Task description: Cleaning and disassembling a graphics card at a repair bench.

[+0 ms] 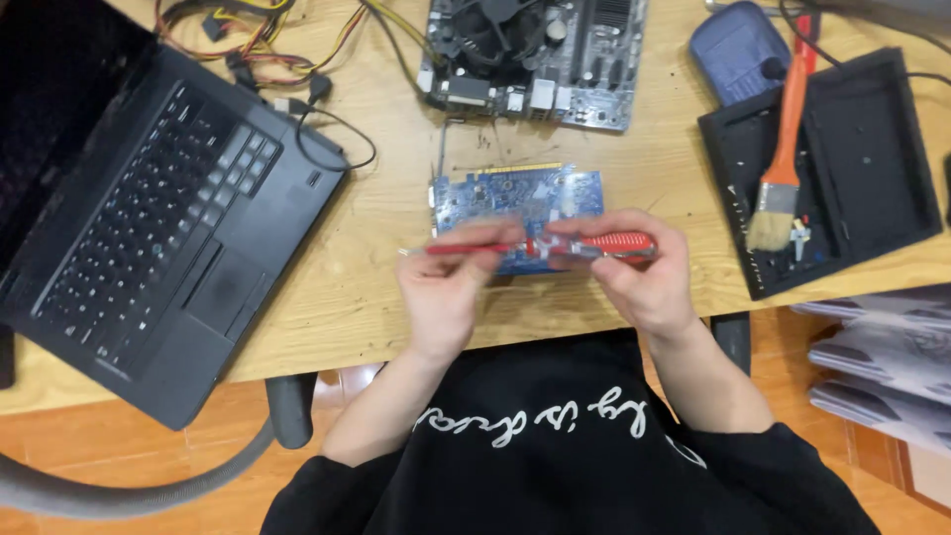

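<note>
Hands are raised together just above the near edge of the light wooden desk [347, 297]. A red-handled screwdriver [555, 245] is held level between them: the ribbed grip is clamped in the right hand [644, 282], the thin shaft end is pinched by the left hand [446, 287]. Directly beneath lies a blue rectangular graphics card [515, 198], flat, with no cooler seen on the exposed face. Tool tip is not set on any screw, so work on the card is judged paused. A grey motherboard [540, 59] rests at the far edge.
</note>
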